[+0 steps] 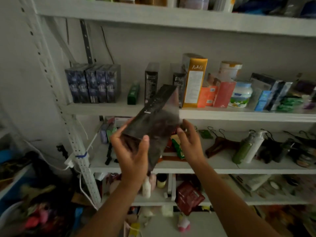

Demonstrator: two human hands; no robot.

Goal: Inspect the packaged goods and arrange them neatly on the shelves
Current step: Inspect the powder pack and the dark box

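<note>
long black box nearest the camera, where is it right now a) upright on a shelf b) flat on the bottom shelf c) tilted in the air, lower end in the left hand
c: the long black box is tilted in mid-air, its lower end in the grip of the left hand, the right hand open beside it.

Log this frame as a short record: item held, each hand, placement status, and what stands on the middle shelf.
held item: black box, long, tilted, upper end toward the middle shelf
left hand: grips the box's lower end, thumb on its front
right hand: fingers relaxed at the box's right edge; contact unclear from blur
placement: box in the air, not yet on a shelf
shelf contents: row of blue boxes at left, upright orange box, white tub
</note>
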